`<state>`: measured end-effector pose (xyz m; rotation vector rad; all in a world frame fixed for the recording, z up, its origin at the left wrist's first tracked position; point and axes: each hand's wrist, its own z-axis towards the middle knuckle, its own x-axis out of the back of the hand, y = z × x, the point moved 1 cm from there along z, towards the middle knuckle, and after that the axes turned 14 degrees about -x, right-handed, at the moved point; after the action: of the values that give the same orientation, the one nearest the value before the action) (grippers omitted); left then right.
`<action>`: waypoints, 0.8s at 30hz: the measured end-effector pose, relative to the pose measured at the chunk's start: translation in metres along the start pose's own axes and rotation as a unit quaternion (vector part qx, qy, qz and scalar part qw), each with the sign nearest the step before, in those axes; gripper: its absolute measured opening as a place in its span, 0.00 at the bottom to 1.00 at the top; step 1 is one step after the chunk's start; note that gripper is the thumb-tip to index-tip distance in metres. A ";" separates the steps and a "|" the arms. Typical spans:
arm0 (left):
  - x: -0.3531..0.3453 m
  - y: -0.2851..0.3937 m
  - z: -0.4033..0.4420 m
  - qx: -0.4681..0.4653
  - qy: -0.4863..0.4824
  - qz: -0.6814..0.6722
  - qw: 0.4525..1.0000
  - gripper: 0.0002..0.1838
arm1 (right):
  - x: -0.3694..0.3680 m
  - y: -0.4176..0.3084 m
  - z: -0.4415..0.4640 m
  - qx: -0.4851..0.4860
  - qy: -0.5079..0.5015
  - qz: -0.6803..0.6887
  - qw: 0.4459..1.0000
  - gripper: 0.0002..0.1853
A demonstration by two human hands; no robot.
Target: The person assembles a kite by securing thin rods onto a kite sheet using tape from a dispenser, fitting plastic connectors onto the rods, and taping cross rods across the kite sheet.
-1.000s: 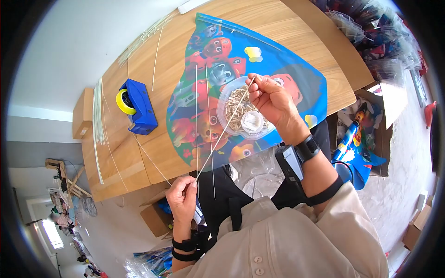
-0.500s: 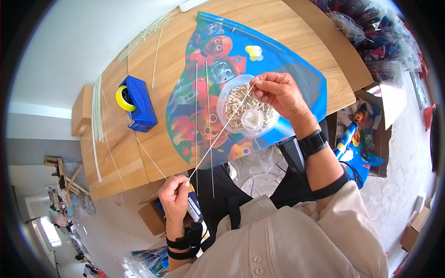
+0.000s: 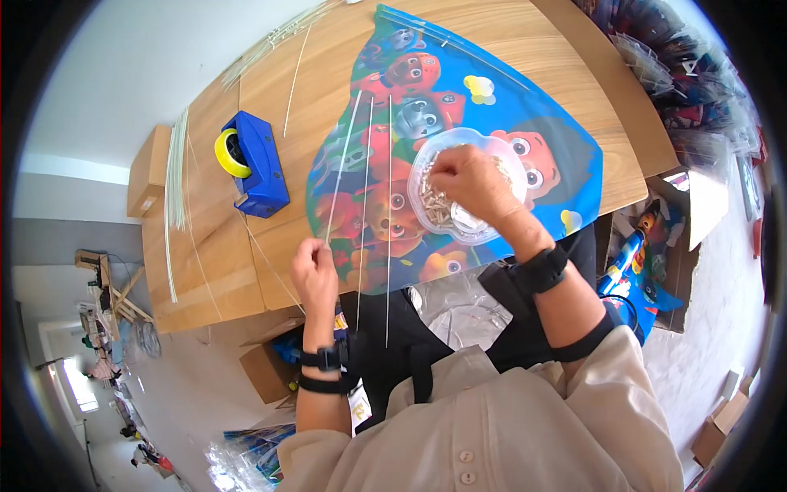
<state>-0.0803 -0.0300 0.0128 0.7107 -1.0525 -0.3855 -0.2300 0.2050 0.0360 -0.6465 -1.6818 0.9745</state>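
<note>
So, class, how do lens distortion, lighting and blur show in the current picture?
Head view: black corners and the bowed table edge suggest a fisheye lens; head view: the right hand looks blurred over the tub; head view: the distant window glares white.

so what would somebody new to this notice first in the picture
Probably the big, bright cartoon sheet spread on the wooden table. Next, the blue dispenser with its yellow tape roll, left of the sheet in the view. Then the right hand at the clear tub of short pale pieces.
</note>
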 end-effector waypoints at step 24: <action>-0.047 0.017 0.014 -0.128 -0.074 0.215 0.965 0.04 | -0.008 0.024 0.027 0.102 0.113 -0.225 0.962 0.05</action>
<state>-0.1146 0.0061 -0.0015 0.2127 -1.2360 -0.1943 -0.2539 0.2035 0.0079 -0.2097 -1.4171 0.7025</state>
